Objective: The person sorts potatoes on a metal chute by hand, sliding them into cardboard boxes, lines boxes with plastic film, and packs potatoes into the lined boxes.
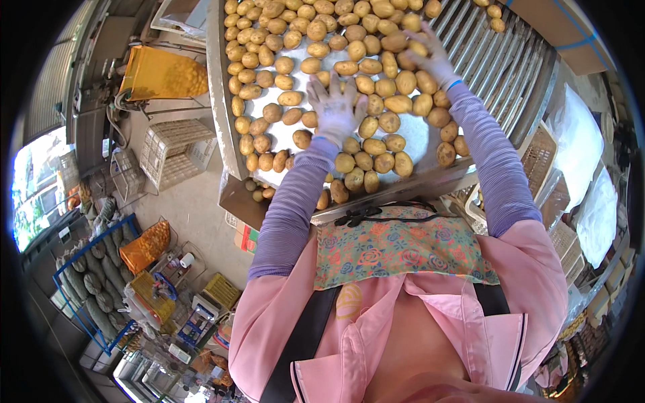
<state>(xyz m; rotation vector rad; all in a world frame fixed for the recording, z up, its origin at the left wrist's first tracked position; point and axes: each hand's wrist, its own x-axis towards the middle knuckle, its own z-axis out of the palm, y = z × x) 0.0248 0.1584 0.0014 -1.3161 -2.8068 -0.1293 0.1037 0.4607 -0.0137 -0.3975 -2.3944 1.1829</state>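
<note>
Many potatoes [398, 104] lie loose over a pale metal sorting table [309, 56]. My left hand [334, 113], in a thin white glove, reaches over the middle of them. Its fingers are spread and point away from me, with potatoes close around the fingertips and no potato gripped. Farther out and to the right, my gloved right hand [435, 62] is among the potatoes by the edge of the metal rollers [478, 50]. Its fingers are apart, slightly blurred, and a potato sits at the fingertips. Whether the palm touches anything is hidden.
The table's raised left rim [220, 101] and its near edge border the potatoes. Plastic crates [168, 151] stand on the floor at left, near a yellow sack [161, 72]. At right are a cardboard box [571, 33], a basket [539, 158] and white plastic bags [578, 138].
</note>
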